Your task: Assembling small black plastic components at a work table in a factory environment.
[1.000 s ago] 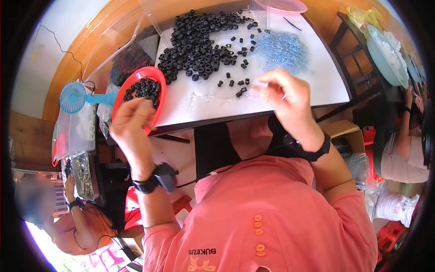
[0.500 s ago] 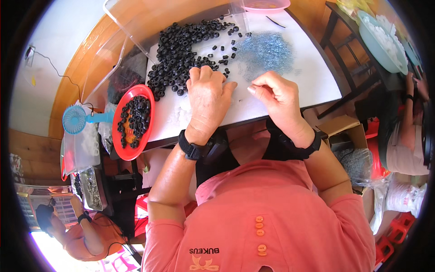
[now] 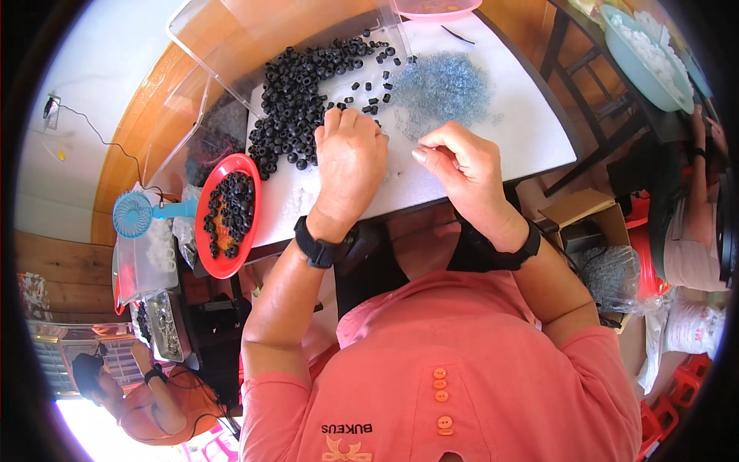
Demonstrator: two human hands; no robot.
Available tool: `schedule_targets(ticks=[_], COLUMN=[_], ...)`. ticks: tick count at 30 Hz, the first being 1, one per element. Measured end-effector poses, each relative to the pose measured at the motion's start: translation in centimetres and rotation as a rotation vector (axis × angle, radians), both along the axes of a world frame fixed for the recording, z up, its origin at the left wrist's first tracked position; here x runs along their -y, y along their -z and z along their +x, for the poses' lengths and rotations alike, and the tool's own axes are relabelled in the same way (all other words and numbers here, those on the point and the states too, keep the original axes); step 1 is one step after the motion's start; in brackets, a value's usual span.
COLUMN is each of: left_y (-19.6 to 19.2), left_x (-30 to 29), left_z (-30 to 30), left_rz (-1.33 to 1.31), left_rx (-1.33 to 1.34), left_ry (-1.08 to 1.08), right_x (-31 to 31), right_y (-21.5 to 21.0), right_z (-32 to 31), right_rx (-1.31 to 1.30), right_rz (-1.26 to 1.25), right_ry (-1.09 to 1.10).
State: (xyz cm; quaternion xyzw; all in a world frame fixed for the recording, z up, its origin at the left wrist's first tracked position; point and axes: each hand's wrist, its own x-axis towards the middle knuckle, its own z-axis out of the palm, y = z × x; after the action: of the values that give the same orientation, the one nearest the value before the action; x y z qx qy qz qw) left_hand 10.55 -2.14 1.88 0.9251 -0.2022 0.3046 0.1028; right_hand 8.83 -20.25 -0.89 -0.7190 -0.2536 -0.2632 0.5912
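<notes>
A blue fan (image 3: 132,214) and a wall outlet (image 3: 51,112) were located at left. A pale-blue basin (image 3: 653,88) at upper right contained white material (image 3: 651,51). An open cardboard box (image 3: 577,206) stood at right.

On my feed the scene is brightly lit, and the white desk (image 3: 531,142) looks almost washed out. Glare burns the lower left corner to pure white beside the co-worker's orange shirt (image 3: 192,400), with a violet fringe at the rim. Beneath the desk I get deep shadow and little detail. The fisheye bows straight edges inside a black surround. I see the pile of black pieces (image 3: 289,92) fairly crisply, but the blue bits (image 3: 443,88) blend into a speckled haze.
</notes>
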Motion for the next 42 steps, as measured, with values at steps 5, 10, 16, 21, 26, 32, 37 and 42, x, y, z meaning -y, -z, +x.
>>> schedule_targets(ticks=[5, 10, 16, 21, 26, 32, 37, 42], left_y=[-3.0, -2.6, -2.0, -1.8, 0.5, 1.6, 1.5, 1.5], left_x=[1.0, 0.1, -2.0, -5.0, -6.7, -5.2, -4.3, -4.0], left_z=[-4.6, -6.7, -6.8, -2.9, -0.9, -2.0, -3.6, -4.8], left_rz=[-0.673, -1.557, -0.993, -0.072, -0.020, -0.089, -0.168, -0.193], left_rx=[-0.441, -0.956, -0.643, -0.061, -0.142, -0.224, -0.232, -0.235], left_ry=[0.164, 0.229, 0.095, -0.252, -0.408, -0.287, -0.219, -0.201], right_x=[0.0, -1.1, -1.4, -1.6, -2.2, -2.2, -2.2, -2.2], right_y=[-1.4, -1.2, -1.4, -0.9, -0.1, 0.0, 0.1, 0.1], right_z=[-0.2, -0.8, -1.5, -0.9, -0.9, -1.1, -1.1, -1.2], right_rx=[0.018, -0.097, -0.150, -0.003, 0.273, 0.196, 0.200, 0.208], right_rz=[0.085, 0.173, 0.074, -0.012, -0.285, -0.276, -0.276, -0.340], right_ry=[-0.146, -0.434, -0.407, -0.265, -0.201, -0.167, -0.151, -0.125])
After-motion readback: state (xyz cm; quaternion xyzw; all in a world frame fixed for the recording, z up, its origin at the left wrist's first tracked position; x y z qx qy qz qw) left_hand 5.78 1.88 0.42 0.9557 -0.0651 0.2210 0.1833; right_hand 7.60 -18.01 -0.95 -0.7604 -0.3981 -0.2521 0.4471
